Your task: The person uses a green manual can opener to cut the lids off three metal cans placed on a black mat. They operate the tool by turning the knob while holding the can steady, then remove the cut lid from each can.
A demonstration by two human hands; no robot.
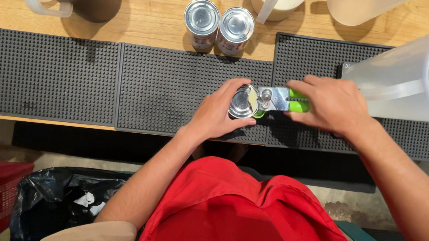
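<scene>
Two closed tins (218,26) w/ red-white labels stand at back of black mat (160,93). L hand (220,110) is wrapped round small tin (243,101) on mat centre; R hand (332,105) fingers closed on green can opener (282,100), clamped on tin rim.

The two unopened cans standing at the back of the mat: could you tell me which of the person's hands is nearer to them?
Left. The left hand grips a can just in front of the two cans; the right hand holds the can opener, farther right.

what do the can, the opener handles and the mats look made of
Can: metal, going by its shiny reflective lid. Can opener: chrome-looking metal head, green handles likely plastic. Bar mats: probably rubber, matt black with a studded grid.
</scene>
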